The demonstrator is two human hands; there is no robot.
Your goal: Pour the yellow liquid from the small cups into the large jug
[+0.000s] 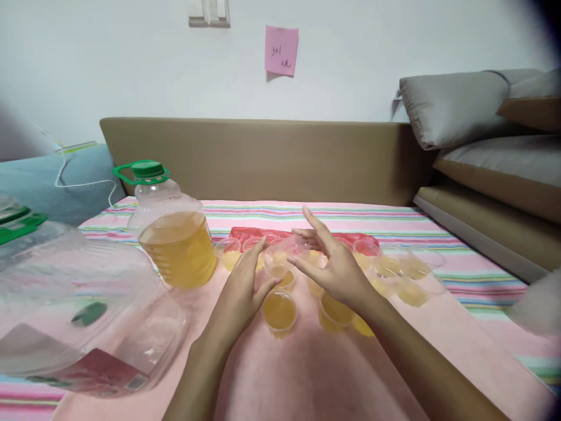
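A clear round plastic lid (284,252) is tilted between my two hands, above several small clear cups of yellow liquid. My right hand (339,266) has it by the right edge, between thumb and fingers, with the index finger raised. My left hand (244,286) is at the lid's left side, fingers stretched and thumb apart; whether it touches the lid is unclear. Just below the left thumb stands a filled cup (279,313). Another filled cup (336,313) is under my right hand, which partly hides the cups behind it.
A large green-capped jug (179,248), partly filled with yellow liquid, stands at the left. Nearer lies a big clear jug (83,292). Red plastic (302,234) lies behind the cups. More cups and clear lids (414,266) sit right, by stacked cushions (491,164).
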